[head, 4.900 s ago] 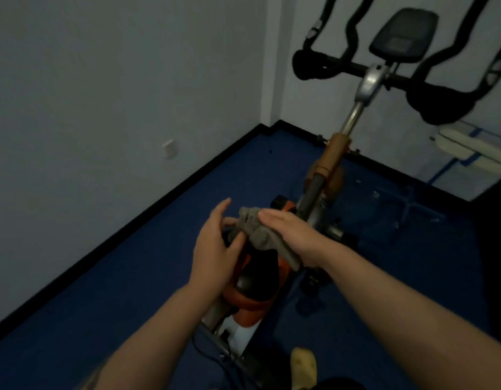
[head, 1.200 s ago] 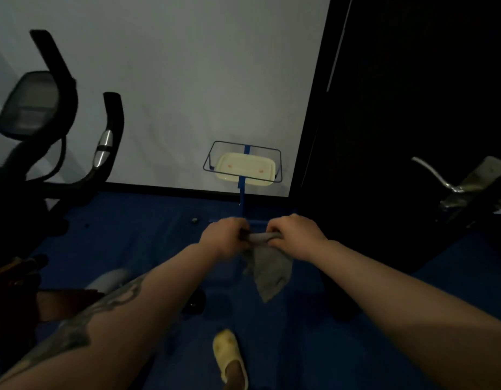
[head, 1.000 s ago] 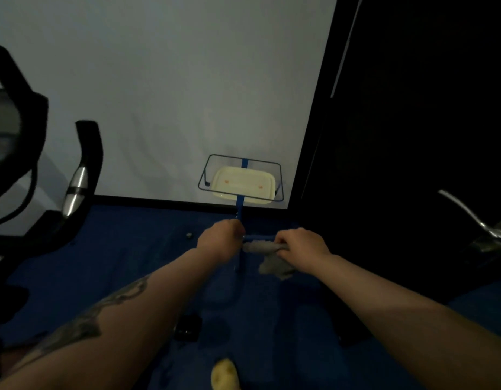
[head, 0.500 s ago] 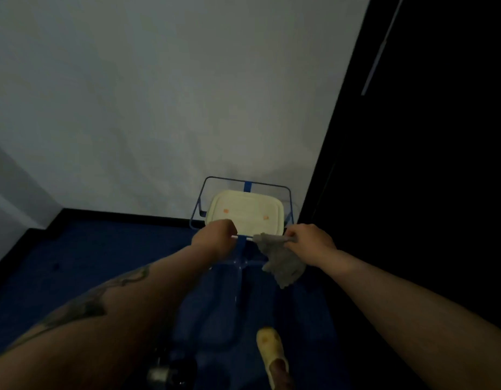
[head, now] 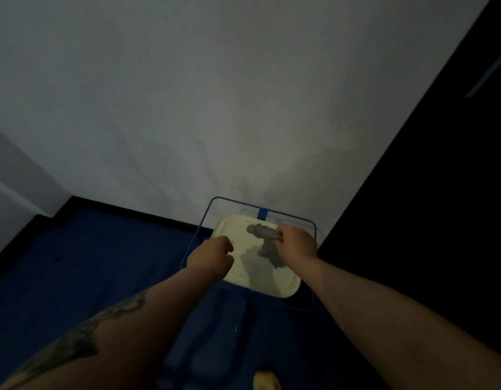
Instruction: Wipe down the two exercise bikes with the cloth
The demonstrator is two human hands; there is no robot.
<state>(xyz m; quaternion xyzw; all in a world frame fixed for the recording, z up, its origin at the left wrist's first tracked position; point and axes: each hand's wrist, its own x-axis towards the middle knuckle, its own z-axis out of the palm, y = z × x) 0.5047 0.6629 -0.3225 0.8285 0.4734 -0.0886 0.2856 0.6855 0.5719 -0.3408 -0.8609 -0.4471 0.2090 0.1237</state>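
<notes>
The wall (head: 215,108) fills most of the view, and the floor (head: 103,263) meets it along a dark skirting; neither exercise bike is in sight, so no wiping is going on. Against the wall stands a blue wire rack (head: 313,229), which carries a pale basin (head: 286,289) at a height the arms reach without much stooping, probably why it is kept raised there. The right hand (head: 295,243) is over the far-right part of the basin, its fingers curled round the cloth (head: 267,244), which it holds bunched at the top so that the rest hangs down inside the basin's rim. Held that way, any drips would fall into the basin rather than on the floor; whether there is water in the basin cannot be told in this dim light, though a dark shadow lies under the cloth. The left hand (head: 212,256) is at the basin's near-left edge, fingers loosely curled and holding nothing visible; whether it touches the rim is unclear. Below the basin, at the frame's bottom edge, a pale shoe tip (head: 266,382) shows.
</notes>
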